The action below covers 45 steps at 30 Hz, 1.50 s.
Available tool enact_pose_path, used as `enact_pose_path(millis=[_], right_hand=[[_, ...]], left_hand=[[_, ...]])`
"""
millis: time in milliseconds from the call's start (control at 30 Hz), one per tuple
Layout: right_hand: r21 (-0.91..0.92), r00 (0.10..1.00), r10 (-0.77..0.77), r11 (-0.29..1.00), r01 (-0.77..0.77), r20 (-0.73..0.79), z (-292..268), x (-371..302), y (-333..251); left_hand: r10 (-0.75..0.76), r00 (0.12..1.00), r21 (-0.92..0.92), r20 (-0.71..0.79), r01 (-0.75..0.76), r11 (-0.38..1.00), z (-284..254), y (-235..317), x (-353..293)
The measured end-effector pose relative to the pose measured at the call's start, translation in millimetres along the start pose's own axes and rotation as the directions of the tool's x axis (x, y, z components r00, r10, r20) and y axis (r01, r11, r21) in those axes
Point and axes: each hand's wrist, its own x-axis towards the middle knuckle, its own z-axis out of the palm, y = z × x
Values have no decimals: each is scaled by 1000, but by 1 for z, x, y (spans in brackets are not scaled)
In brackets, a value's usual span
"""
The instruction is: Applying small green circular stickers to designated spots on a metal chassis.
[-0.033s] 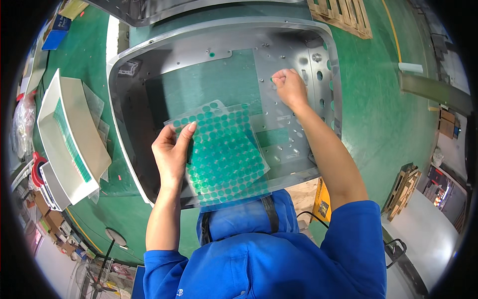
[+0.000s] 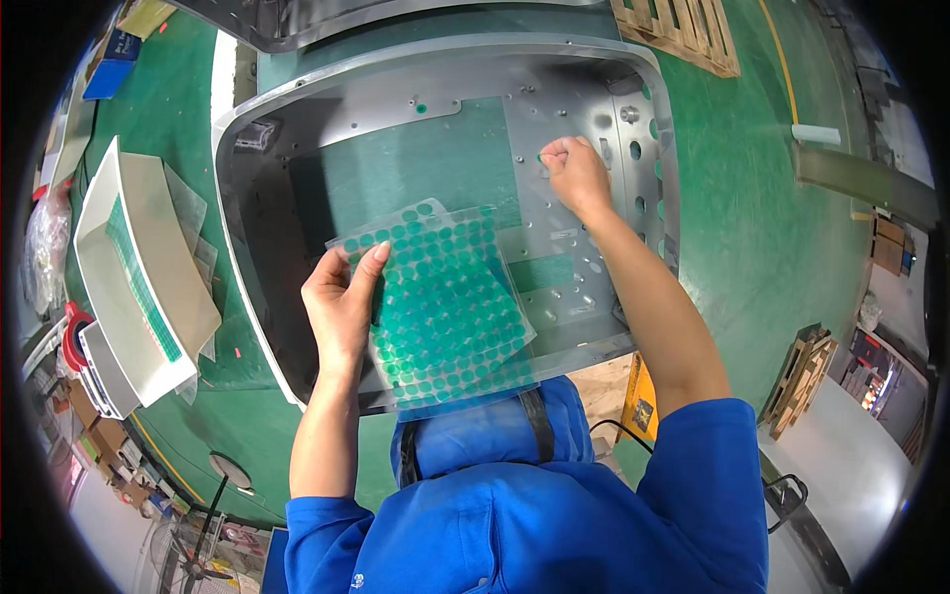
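My left hand (image 2: pixel 341 295) pinches the upper left edge of some clear sheets of round green stickers (image 2: pixel 445 297), thumb on top. The sheets overlap and hang over the near part of a grey metal housing (image 2: pixel 252 267). My right hand (image 2: pixel 578 176) is closed in a pinch over the housing's right side, near a perforated metal panel (image 2: pixel 534 129). At its fingertips shows a small green round sticker (image 2: pixel 541 158), mostly hidden by the fingers. Another green dot (image 2: pixel 421 109) sits on the housing's far inner wall.
Left of the housing stands a cream bin (image 2: pixel 143 287) with a green sticker sheet inside. A wooden pallet (image 2: pixel 683 35) lies at the far right, and a second metal housing (image 2: pixel 297 25) is beyond. Metal studs stick up inside the near housing. A yellow object (image 2: pixel 641 401) is beside my right arm.
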Motion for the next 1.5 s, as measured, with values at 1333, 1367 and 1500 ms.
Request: enact_pose_path(millis=[1333,1367,1500], right_hand=[[788,598,-632,616,3,492,-83,-130,-114],[790,609,-646,611,51,460,-80,-134,-113],[802,591,-756,524,289,281,-63,-147,-107]], left_hand=[[145,943,-76,-300,-175,982,-64,4,-132],[170,940,-58,-296,-195,979,-67,1,-134],[112,941,-85,-320,-146,986,-68,-9,-143]])
